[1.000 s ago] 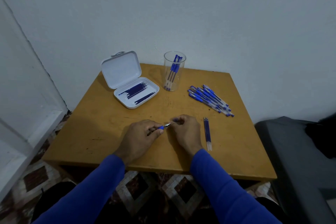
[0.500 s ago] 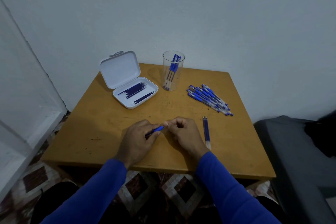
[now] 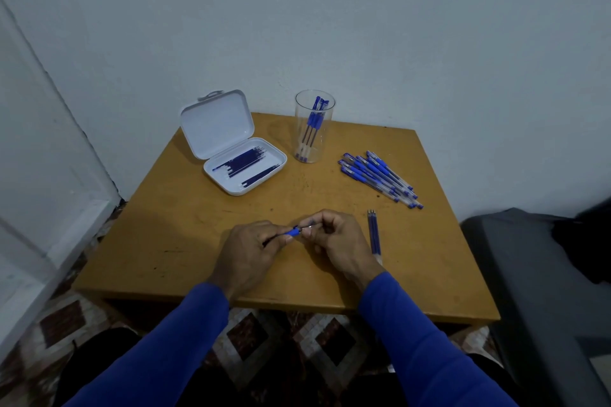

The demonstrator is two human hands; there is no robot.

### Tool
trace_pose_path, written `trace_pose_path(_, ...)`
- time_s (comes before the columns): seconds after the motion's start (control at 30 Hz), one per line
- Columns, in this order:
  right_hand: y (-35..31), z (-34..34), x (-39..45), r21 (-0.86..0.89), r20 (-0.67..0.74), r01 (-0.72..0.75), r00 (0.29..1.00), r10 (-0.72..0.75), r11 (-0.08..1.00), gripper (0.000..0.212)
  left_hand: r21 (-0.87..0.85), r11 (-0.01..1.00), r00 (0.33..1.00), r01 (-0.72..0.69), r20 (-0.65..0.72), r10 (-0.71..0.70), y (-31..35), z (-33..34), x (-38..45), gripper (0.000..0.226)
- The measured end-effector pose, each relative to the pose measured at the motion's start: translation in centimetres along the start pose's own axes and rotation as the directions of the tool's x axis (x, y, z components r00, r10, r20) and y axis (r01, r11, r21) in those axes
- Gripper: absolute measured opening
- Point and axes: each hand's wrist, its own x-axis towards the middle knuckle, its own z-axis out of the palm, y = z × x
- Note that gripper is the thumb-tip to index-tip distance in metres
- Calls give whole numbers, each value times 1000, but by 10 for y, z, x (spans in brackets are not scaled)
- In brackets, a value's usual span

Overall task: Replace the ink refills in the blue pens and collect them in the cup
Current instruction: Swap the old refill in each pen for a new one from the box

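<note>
Both hands grasp one blue pen (image 3: 293,232) mid-table: left hand (image 3: 251,249) on its barrel, right hand (image 3: 334,238) pinching its tip, well inside the wooden table (image 3: 185,241) front edge.

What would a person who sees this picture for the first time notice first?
First, the two hands at the middle of the wooden table: the left hand and the right hand both hold one blue pen between them. Behind them stand an open white box with dark refills and a clear cup with a few pens, and a pile of pens lies to the right.
</note>
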Motion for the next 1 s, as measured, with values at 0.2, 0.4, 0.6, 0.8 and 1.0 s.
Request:
trace_pose_path(0.2, 0, 1, 2, -26, -14, -19, 1000, 18, 999, 14, -37, 999, 1000, 15, -24, -16, -1, 0, -1, 24)
trace_pose_path(0.4, 3, 4, 2, -115, -44, -6, 999, 1, 993, 17, -46, 998, 999, 34, -23, -35, -2, 1, -1, 24)
trace_pose_path(0.6, -2, 1, 2, -34, -4, -8, 1000, 8, 999, 13, -44, 999, 999, 23, -30, -25, -2, 1, 0, 23)
trace_pose_path(0.8, -1, 1, 2, -82, 3, 1, 1000, -1, 997, 6, -31, 999, 1000, 20, -19, -21, -4, 1, 0, 24)
trace_pose_path(1.0, 1, 0, 2, -35, -19, -35, 999, 34, 999, 12, -37, 999, 1000, 10, -24, -11, -5, 2, 0, 23)
